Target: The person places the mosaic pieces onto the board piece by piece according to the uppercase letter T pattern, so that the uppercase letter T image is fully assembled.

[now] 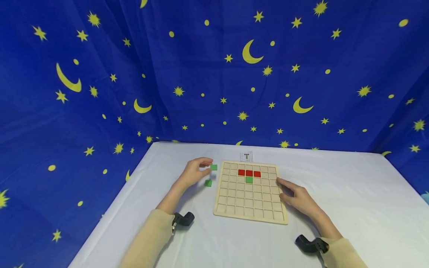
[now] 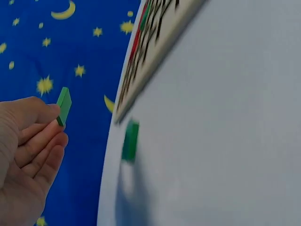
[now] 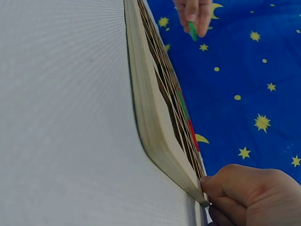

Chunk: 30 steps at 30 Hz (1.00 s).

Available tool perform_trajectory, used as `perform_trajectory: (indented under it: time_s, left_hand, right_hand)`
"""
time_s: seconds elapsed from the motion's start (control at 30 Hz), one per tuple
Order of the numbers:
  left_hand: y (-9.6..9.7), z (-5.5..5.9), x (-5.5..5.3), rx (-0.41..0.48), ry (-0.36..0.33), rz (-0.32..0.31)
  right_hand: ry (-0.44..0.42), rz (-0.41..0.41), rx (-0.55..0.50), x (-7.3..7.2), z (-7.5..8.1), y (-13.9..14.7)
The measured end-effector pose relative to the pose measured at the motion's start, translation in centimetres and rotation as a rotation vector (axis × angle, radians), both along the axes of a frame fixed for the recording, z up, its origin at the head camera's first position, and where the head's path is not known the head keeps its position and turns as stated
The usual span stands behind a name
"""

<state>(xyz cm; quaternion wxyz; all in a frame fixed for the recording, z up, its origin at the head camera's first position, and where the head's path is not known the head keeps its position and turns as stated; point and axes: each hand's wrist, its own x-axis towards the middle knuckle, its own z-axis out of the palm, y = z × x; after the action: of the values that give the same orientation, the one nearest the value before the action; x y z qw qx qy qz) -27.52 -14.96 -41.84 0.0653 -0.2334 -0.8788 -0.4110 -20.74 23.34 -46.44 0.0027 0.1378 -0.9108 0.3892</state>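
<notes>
My left hand point(image 1: 192, 173) pinches a small green square tile point(image 2: 65, 106) between thumb and fingers, just off the left edge of a wooden grid board point(image 1: 231, 206). Below that hand, a second green tile point(image 1: 208, 183) is on the white table, blurred in the left wrist view. On the board, a row of three red tiles point(image 1: 249, 173) has a green tile point(image 1: 249, 179) directly under its middle one. At the board's right edge, my right hand point(image 1: 298, 198) holds the rim, thumb and fingers against it; some fingertips are hidden.
A small printed card point(image 1: 246, 156) with a grid picture lies behind the board. The white-covered table point(image 1: 352, 193) ends at a blue curtain point(image 1: 214, 74) with yellow stars and moons. Each wrist wears a black camera mount point(image 1: 183, 219).
</notes>
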Motion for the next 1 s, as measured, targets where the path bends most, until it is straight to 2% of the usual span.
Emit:
perform_trajectory:
  time_s: [0.17,0.37,0.6,0.8,1.0]
  left_hand:
    - [2.6,0.5,0.3,-0.019,0.030,-0.068]
    - [5.5,0.5,0.5,-0.031,-0.037,-0.140]
    - [8.7,-0.4,1.2,-0.074,-0.074,-0.201]
    - [10.2,-1.4,1.7,-0.149,-0.068,-0.195]
    - [10.8,-1.9,1.8,-0.186,-0.016,-0.220]
  right_hand:
    - [0.002,0.000,0.002,0.0,0.0,0.0]
    - [0.005,-0.001,0.005,-0.1,0.2,0.0]
    - [0.028,0.008,-0.011,0.0,0.3,0.0]
    - [-0.002,0.009,-0.015,0.0,0.3,0.1]
    - [-0.009,0.007,-0.017,-0.2,0.2,0.2]
